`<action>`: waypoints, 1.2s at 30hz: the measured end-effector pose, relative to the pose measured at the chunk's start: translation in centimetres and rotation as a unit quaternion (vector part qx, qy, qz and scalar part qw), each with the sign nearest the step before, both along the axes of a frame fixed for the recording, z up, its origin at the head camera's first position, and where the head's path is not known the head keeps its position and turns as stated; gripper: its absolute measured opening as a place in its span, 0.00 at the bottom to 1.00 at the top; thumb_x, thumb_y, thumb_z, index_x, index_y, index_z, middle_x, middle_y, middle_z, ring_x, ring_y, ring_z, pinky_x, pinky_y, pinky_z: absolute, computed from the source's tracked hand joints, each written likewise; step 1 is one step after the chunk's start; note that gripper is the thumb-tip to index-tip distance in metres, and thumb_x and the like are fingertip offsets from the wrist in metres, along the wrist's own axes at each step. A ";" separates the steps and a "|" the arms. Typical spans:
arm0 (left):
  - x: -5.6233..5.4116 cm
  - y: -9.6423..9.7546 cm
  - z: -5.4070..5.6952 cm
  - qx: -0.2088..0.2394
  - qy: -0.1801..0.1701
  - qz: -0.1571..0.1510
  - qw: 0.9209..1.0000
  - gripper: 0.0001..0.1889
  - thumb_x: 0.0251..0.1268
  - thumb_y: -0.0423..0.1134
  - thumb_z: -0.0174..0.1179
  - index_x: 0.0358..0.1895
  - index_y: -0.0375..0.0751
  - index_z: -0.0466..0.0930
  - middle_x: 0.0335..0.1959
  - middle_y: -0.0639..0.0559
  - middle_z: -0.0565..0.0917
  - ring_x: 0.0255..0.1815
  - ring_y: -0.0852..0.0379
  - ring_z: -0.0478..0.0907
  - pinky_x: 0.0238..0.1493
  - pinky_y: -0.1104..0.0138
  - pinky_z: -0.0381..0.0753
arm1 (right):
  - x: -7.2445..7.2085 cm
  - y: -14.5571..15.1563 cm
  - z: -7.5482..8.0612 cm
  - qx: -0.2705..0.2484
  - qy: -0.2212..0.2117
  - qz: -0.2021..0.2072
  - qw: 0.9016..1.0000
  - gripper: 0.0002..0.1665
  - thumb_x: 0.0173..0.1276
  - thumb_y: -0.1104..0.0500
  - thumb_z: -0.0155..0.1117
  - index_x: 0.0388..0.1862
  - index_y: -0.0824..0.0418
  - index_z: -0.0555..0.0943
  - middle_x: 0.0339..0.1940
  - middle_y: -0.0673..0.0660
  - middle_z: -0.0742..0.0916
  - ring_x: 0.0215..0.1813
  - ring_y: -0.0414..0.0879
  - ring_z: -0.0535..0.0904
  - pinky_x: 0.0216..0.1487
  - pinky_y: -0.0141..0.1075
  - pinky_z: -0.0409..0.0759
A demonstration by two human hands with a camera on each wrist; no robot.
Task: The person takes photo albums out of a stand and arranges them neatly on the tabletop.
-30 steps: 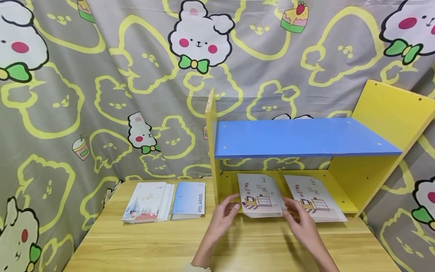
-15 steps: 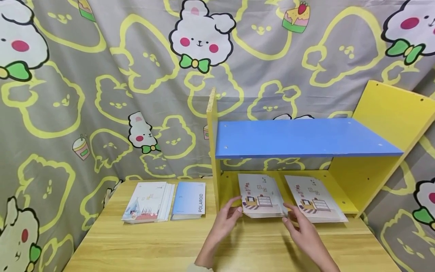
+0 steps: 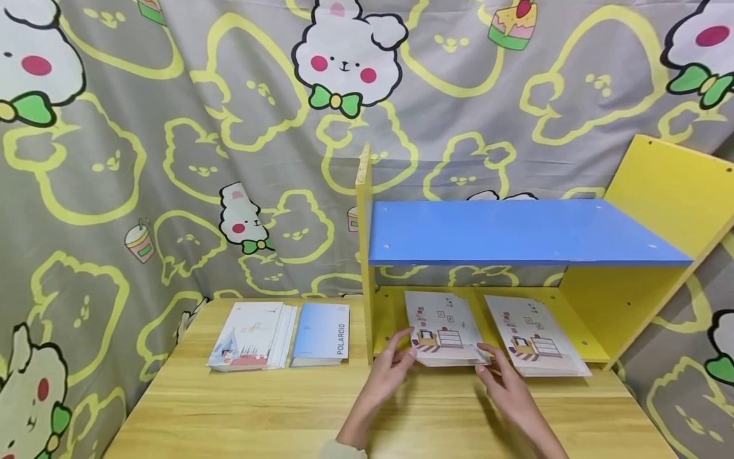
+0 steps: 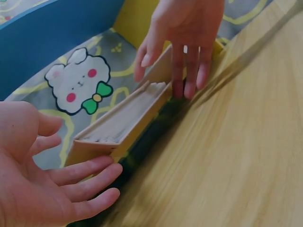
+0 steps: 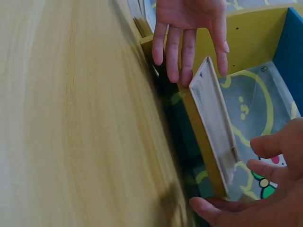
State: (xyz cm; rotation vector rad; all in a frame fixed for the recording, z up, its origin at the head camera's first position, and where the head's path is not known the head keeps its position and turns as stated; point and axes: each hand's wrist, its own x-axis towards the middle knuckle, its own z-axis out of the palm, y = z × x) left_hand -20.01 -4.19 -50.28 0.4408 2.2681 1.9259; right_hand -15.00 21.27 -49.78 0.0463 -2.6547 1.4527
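Note:
A book (image 3: 447, 328) with a room drawing on its pale cover lies on the yellow lower shelf, its near end over the front edge. My left hand (image 3: 390, 370) is at its left near corner, fingers extended along the side. At the right near corner is my right hand (image 3: 507, 386), its thumb and fingers spread apart. The left wrist view shows the book's page edges (image 4: 125, 113) between my two hands. In the right wrist view, my right hand (image 5: 265, 184) is beside one end of the book. Exact finger contact is hard to tell.
A similar book (image 3: 533, 338) lies to the right on the lower shelf. Above is a blue shelf board (image 3: 527, 233) between yellow side panels (image 3: 665, 191). On the wooden table (image 3: 246, 414), left of the shelf, lie white books (image 3: 252, 335) and a blue POLAROID book (image 3: 321, 331).
The head view has shifted slightly. My left hand has edged right, closer over the book's side; my right hand has barely moved. The books stay where they were.

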 end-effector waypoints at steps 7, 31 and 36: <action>-0.1 0.6 -0.5 0.023 -0.021 -0.004 0.999 0.27 0.81 0.45 0.52 0.79 0.52 0.62 0.42 0.36 0.88 0.42 0.39 0.87 0.43 0.51 0.87 | -1.4 0.1 -0.7 -0.068 -0.026 -0.017 0.997 0.26 0.82 0.59 0.54 0.74 0.61 0.66 0.57 0.74 0.81 0.56 0.65 0.82 0.50 0.47 0.87; -0.5 3.1 -2.0 0.168 -0.099 0.008 0.981 0.29 0.85 0.41 0.46 0.82 0.51 0.52 0.44 0.41 0.85 0.47 0.32 0.85 0.50 0.48 0.86 | -2.8 -0.7 -1.3 -0.269 -0.101 -0.081 0.954 0.28 0.82 0.63 0.53 0.78 0.61 0.64 0.44 0.61 0.86 0.42 0.47 0.87 0.48 0.37 0.87; -0.3 3.2 -2.1 0.170 -0.093 0.008 0.981 0.29 0.84 0.40 0.46 0.82 0.49 0.52 0.44 0.40 0.86 0.46 0.33 0.86 0.51 0.50 0.86 | -2.7 -0.9 -1.7 -0.264 -0.083 -0.094 0.956 0.27 0.81 0.66 0.54 0.75 0.66 0.67 0.41 0.60 0.86 0.40 0.45 0.86 0.46 0.35 0.87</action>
